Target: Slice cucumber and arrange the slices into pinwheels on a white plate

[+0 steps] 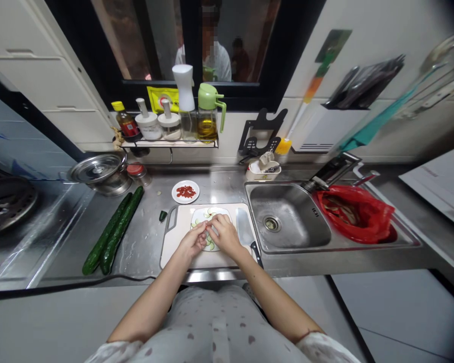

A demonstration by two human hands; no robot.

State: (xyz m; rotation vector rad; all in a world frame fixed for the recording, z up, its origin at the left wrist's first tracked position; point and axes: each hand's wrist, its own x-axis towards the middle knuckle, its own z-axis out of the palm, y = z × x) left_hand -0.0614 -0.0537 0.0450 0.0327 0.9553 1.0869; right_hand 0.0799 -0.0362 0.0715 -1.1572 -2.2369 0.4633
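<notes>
My left hand (194, 239) and my right hand (224, 234) meet over a white plate (192, 218) on the cutting board (174, 252). Their fingers are pinched together around what looks like a small red piece, mostly hidden by the fingertips. Pale green cucumber slices (210, 245) are laid around on this plate, partly covered by my hands. Behind the board, a small white dish (176, 197) holds many red bits (185, 191), perhaps goji berries. A kitchen knife (244, 227) lies flat at the board's right side, its black handle towards me.
Two whole cucumbers (113, 234) lie left, with a cucumber end (163, 216) near the board. A lidded steel pot (102, 174) and a red-lidded jar (138, 174) stand behind them. Right are the sink (291, 217) and a red bag (357, 214). A seasoning rack (170, 144) hangs behind.
</notes>
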